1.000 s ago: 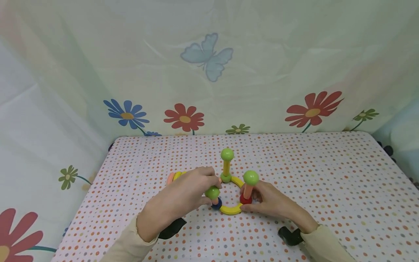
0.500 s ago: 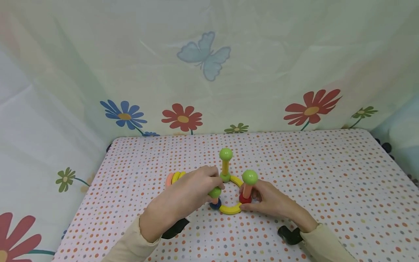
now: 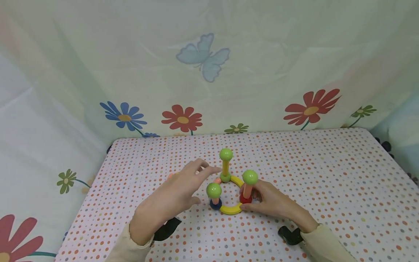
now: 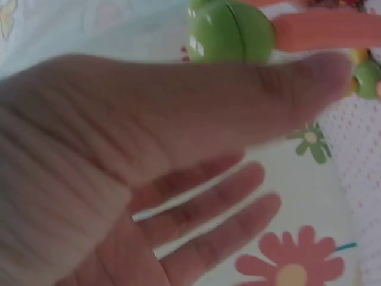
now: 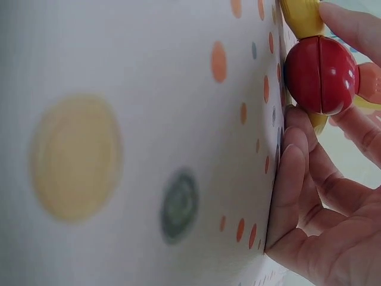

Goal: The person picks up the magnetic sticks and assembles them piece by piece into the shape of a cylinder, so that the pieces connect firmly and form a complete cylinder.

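A ring of toy building pieces lies on the dotted table, with yellow curved rods (image 3: 231, 210) joining coloured balls. Three posts topped with green balls stand on it: a yellow rod (image 3: 226, 168) at the back, an orange one over the red ball (image 3: 245, 198), and a short-looking one over the dark blue ball (image 3: 215, 204). My right hand (image 3: 270, 200) grips the ring at the red ball (image 5: 321, 74), thumb against the yellow rod (image 5: 302, 18). Just left of the blue-ball post, my left hand (image 3: 178, 193) is spread and holds nothing. Its thumb passes before a green ball (image 4: 229, 36) in the left wrist view.
Orange and yellow pieces (image 3: 171, 176) lie behind my left hand, mostly hidden by it. Black wrist gear (image 3: 167, 229) hangs under the left wrist, and more (image 3: 289, 235) by the right. A flowered curtain (image 3: 262, 72) rises behind the table's far edge.
My left hand has let go of the green ball on the blue-ball post and drawn back left, fingers spreading. The post stands by itself. My right hand keeps its grip.
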Available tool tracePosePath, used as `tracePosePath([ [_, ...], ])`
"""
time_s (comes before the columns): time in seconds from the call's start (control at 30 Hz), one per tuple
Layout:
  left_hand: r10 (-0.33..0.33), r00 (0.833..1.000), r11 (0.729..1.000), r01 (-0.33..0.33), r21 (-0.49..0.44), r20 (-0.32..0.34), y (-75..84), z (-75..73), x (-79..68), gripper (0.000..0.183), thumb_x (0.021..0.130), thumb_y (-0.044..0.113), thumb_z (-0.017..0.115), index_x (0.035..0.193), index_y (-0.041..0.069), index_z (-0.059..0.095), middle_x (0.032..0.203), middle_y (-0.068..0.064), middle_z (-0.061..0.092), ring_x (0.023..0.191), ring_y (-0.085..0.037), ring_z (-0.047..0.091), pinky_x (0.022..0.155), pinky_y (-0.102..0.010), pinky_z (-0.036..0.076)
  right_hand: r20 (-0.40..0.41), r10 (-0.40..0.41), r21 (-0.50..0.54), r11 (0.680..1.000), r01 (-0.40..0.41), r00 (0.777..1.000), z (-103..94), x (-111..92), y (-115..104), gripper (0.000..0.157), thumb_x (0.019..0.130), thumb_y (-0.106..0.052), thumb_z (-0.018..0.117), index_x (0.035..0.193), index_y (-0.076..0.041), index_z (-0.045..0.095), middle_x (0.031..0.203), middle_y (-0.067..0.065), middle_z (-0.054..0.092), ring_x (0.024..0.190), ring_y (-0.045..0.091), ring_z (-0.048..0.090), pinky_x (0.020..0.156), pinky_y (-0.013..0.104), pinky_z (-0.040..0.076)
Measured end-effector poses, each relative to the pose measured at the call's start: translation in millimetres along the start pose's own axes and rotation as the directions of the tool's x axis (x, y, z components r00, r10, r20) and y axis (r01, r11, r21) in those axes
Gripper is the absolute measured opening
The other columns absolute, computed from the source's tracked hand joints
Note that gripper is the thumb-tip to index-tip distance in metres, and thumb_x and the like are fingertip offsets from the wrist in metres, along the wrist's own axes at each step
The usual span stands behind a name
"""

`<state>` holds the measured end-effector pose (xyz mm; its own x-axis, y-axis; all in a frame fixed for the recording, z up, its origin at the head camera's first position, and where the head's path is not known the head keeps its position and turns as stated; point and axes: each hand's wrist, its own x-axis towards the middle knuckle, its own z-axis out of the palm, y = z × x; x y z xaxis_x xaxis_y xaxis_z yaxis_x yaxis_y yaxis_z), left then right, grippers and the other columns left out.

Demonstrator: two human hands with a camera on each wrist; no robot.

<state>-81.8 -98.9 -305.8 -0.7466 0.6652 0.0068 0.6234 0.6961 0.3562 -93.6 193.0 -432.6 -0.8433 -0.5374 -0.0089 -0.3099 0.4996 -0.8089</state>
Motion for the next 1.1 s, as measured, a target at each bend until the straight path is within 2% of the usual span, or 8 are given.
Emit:
tracePosePath([
  [0.1,-0.123,0.990,0.992,0.122,-0.011,-0.063,-19.7,11.5,0.0,0.074,0.086,-0.002,0.084,0.151,0.010,0.050,0.135,-0.012,0.055,0.112,-0.025,0.060,0.082,-0.035,0.059,-0.004,0.009,0.007,1.000,-0.009,1.000,0.8,0.3,-0.1,0.031,0.087,-0.026,0.088,0.098,-0.016,0.061,0.105,-0.002,0.067,0.079,0.013,0.058,0.066,0.027,0.046],
  [0.2,-0.241,0.963,0.970,0.237,-0.048,-0.119,-44.3,33.5,6.8,0.061,0.093,0.002,0.078,0.148,0.001,0.051,0.132,-0.017,0.056,0.115,-0.029,0.059,0.079,-0.038,0.058,-0.009,0.014,0.016,1.000,-0.014,1.000,0.5,0.4,-0.2,0.031,0.087,-0.024,0.088,0.095,-0.015,0.059,0.105,-0.001,0.067,0.080,0.013,0.058,0.068,0.028,0.048],
  [0.37,-0.336,0.937,0.941,0.337,-0.005,-0.091,-70.8,74.4,20.1,0.039,0.100,-0.003,0.066,0.138,-0.008,0.058,0.128,-0.022,0.057,0.119,-0.034,0.057,0.082,-0.041,0.057,-0.025,0.024,0.005,1.000,-0.024,0.999,2.7,-1.1,1.6,0.032,0.087,-0.026,0.088,0.095,-0.016,0.059,0.104,-0.002,0.066,0.081,0.013,0.055,0.068,0.027,0.047],
  [0.53,-0.347,0.933,0.938,0.347,-0.013,-0.096,-71.1,94.1,28.1,0.040,0.093,-0.013,0.068,0.132,-0.008,0.061,0.125,-0.022,0.059,0.115,-0.034,0.058,0.086,-0.038,0.057,-0.036,0.006,-0.016,1.000,-0.006,0.999,4.1,-0.2,2.3,0.031,0.087,-0.029,0.088,0.096,-0.017,0.060,0.105,-0.002,0.067,0.081,0.014,0.054,0.067,0.028,0.047],
  [0.8,-0.475,0.861,0.880,0.461,-0.115,-0.180,-61.7,102.2,17.7,0.025,0.088,-0.005,0.079,0.109,-0.012,0.067,0.097,-0.017,0.061,0.091,-0.028,0.060,0.083,-0.039,0.055,-0.036,0.034,-0.014,0.999,-0.035,0.999,4.7,-0.5,1.8,0.032,0.086,-0.026,0.089,0.098,-0.017,0.061,0.104,-0.003,0.067,0.082,0.011,0.057,0.069,0.027,0.050],
  [0.93,-0.468,0.861,0.883,0.445,-0.152,-0.200,-60.3,104.9,10.6,0.012,0.088,-0.005,0.078,0.094,-0.009,0.068,0.087,-0.012,0.058,0.080,-0.022,0.057,0.073,-0.036,0.055,-0.009,0.050,-0.025,0.998,-0.050,0.999,-5.3,-5.2,2.3,0.042,0.080,-0.022,0.093,0.110,-0.013,0.064,0.105,-0.001,0.065,0.087,0.014,0.059,0.072,0.027,0.051],
  [1.03,-0.463,0.865,0.884,0.436,-0.168,-0.195,-60.3,104.5,9.1,0.015,0.092,-0.003,0.076,0.099,-0.006,0.063,0.090,-0.013,0.060,0.082,-0.021,0.059,0.073,-0.036,0.057,0.020,0.080,-0.063,0.995,-0.078,0.997,-22.6,-8.6,-0.6,0.052,0.078,-0.010,0.092,0.121,-0.007,0.064,0.108,0.004,0.061,0.093,0.018,0.059,0.073,0.028,0.055],
  [1.1,-0.466,0.866,0.880,0.432,-0.198,-0.181,-60.8,103.1,9.0,0.017,0.095,-0.001,0.074,0.105,-0.004,0.060,0.094,-0.014,0.062,0.083,-0.020,0.060,0.074,-0.035,0.058,0.020,0.073,-0.116,0.991,-0.070,0.997,-38.7,-6.1,-5.9,0.046,0.080,-0.003,0.088,0.121,-0.003,0.065,0.111,0.009,0.061,0.095,0.021,0.061,0.074,0.029,0.058],
])
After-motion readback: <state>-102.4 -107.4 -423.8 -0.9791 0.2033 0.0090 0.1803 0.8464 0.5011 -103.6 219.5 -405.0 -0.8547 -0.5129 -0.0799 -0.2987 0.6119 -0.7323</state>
